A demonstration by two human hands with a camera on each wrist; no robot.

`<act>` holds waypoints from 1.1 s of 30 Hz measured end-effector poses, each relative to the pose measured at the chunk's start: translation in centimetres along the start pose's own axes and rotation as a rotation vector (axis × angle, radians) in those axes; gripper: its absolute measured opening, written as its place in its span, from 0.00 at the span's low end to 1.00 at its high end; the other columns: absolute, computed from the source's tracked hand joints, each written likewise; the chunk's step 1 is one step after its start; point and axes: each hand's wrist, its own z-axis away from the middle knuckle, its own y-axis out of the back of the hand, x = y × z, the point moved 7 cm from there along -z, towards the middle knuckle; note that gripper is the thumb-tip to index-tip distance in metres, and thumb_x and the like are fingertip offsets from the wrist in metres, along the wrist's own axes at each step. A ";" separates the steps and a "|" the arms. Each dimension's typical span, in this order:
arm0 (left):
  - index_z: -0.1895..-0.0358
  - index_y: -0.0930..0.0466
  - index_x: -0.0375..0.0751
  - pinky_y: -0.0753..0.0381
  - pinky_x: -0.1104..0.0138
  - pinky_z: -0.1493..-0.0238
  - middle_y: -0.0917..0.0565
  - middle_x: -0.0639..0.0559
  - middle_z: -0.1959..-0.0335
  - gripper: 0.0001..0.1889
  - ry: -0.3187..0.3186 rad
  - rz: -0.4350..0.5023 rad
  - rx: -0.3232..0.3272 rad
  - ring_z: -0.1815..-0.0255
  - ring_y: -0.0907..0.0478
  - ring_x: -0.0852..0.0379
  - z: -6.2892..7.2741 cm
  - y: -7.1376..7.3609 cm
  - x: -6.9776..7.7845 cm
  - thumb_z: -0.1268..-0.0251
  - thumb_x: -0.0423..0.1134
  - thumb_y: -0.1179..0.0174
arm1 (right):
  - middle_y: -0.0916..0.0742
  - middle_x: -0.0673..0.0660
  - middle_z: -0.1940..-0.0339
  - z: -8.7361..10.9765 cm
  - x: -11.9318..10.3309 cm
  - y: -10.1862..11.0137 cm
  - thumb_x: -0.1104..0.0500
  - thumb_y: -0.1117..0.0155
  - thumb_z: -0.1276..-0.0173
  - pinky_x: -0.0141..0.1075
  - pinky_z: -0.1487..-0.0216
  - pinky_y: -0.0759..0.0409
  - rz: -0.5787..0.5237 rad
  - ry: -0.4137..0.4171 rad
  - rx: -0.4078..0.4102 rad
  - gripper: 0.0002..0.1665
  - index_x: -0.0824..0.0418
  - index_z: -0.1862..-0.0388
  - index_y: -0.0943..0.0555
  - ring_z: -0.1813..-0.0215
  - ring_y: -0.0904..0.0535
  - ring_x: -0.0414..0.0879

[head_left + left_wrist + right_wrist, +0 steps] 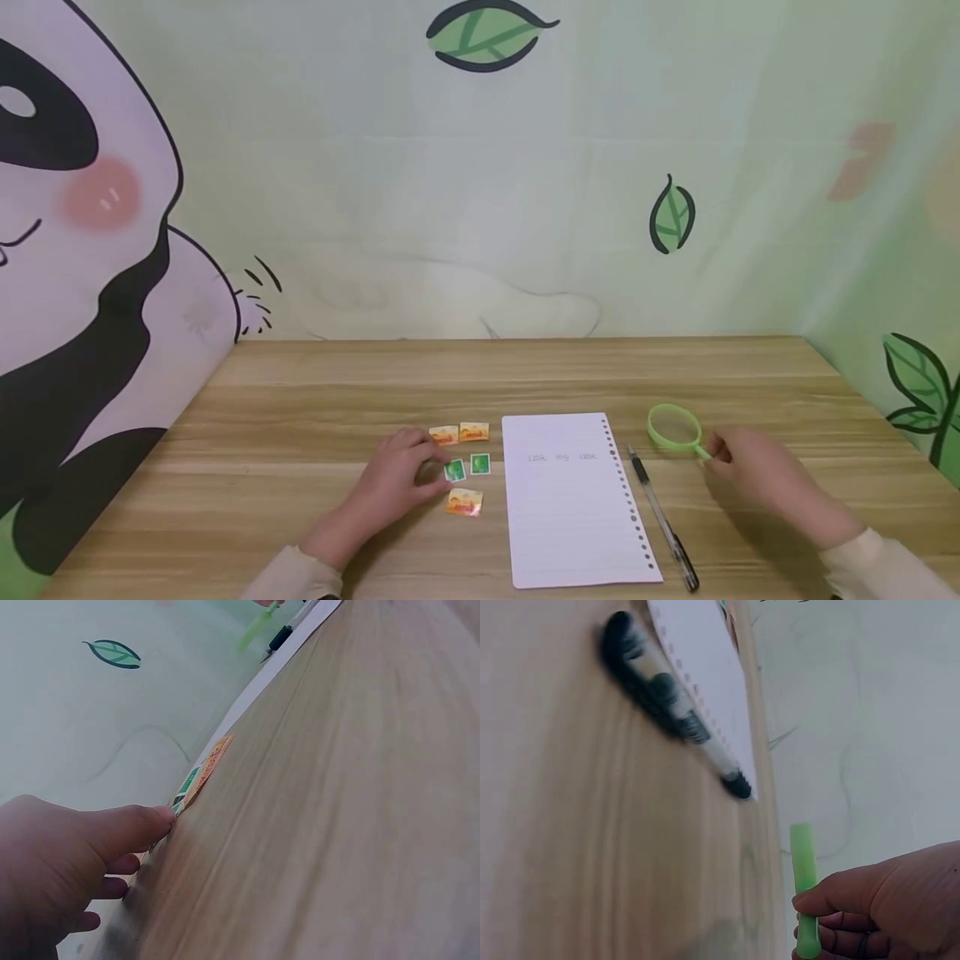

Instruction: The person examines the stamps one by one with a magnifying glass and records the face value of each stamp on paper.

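Observation:
My left hand (397, 477) rests on the table with its fingertips at the left side of the small stamps. Its thumb and forefinger lie close about the left green stamp (454, 471); in the left wrist view the thumb tip touches a stamp's edge. A second green stamp (480, 464) is just right of it. Two orange stamps (474, 432) lie behind, and another orange stamp (464, 502) in front. On the right, my right hand (767, 471) pinches the handle of a light green magnifying glass (674, 427) between thumb and fingers, held over the table.
A white sheet of paper (577, 525) with punched holes and a handwritten line lies at centre. Right of it a black-capped pen (663, 518) lies at a slant. The wooden table (360, 383) ends at a printed cloth backdrop (375, 208).

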 end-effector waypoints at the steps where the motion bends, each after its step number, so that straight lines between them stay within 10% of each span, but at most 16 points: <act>1: 0.61 0.15 0.49 0.27 0.54 0.45 0.19 0.55 0.60 0.14 0.000 0.001 0.001 0.53 0.25 0.54 0.0 0.0 0.0 0.51 0.49 0.28 | 0.20 0.50 0.75 -0.2 -0.3 0.3 0.63 0.37 0.38 0.34 0.73 0.31 -0.002 0.012 0.008 0.05 0.61 0.70 0.24 0.72 0.30 0.42; 18: 0.62 0.15 0.49 0.27 0.56 0.46 0.20 0.57 0.61 0.13 0.010 0.005 -0.006 0.52 0.25 0.56 0.1 0.2 -0.2 0.50 0.48 0.28 | 0.19 0.52 0.74 -3.8 -8.5 3.7 0.63 0.38 0.38 0.31 0.73 0.30 -0.005 0.162 0.036 0.05 0.65 0.66 0.22 0.72 0.29 0.41; 33: 0.61 0.15 0.49 0.26 0.56 0.47 0.19 0.56 0.59 0.14 -0.015 0.008 0.012 0.53 0.25 0.55 0.2 0.1 0.1 0.51 0.48 0.28 | 0.21 0.48 0.75 -4.5 -15.7 0.9 0.63 0.35 0.38 0.27 0.74 0.31 -0.067 0.351 0.052 0.02 0.60 0.67 0.21 0.74 0.31 0.37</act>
